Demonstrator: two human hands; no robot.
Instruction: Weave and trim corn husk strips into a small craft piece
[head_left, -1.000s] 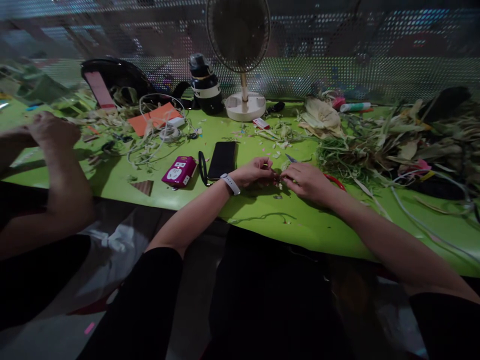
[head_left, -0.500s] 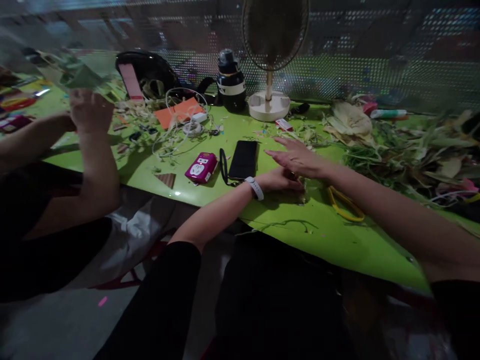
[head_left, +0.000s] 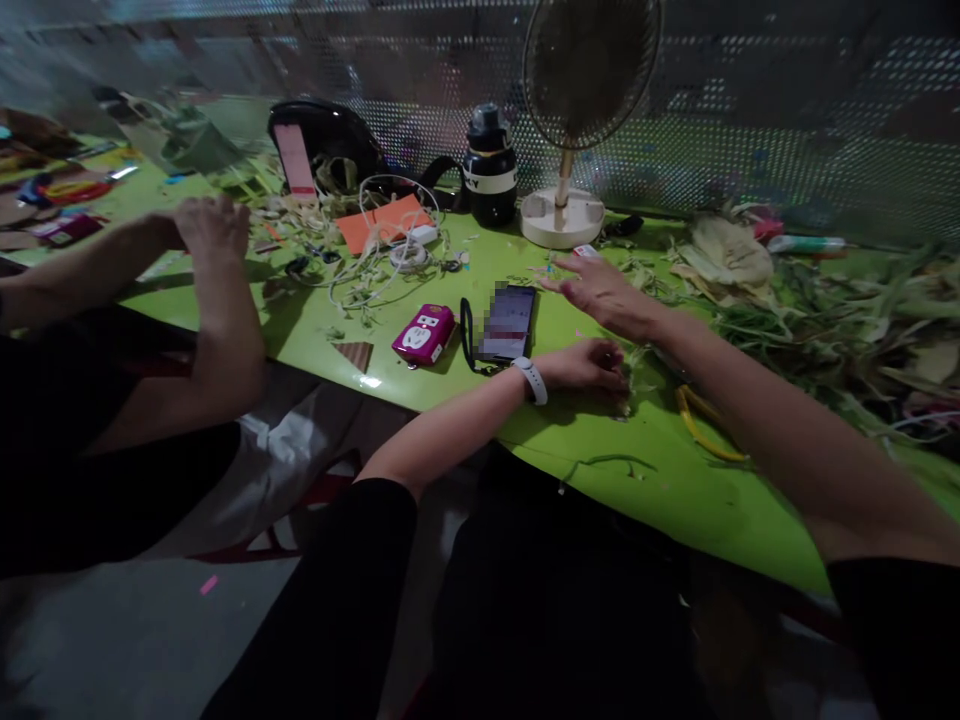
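Note:
My left hand, with a white band on its wrist, rests low over the green table with its fingers curled. Something small and pale shows at its fingertips, too dim to name. My right hand reaches across just beyond it, fingers stretched out and apart, holding nothing. Its fingertips are close to the right side of a phone, which lies face up with its screen lit and partly blurred. A black wrist strap lies along the phone's left side.
A magenta power adapter sits left of the phone. Behind stand a fan and a dark bottle. Dry husks and leaves pile at right, near a yellow loop. A co-worker's hands work at left.
The phone's screen has gone from dark to lit. My right hand stays stretched out near it, and my left hand remains curled. The whole view has shifted slightly.

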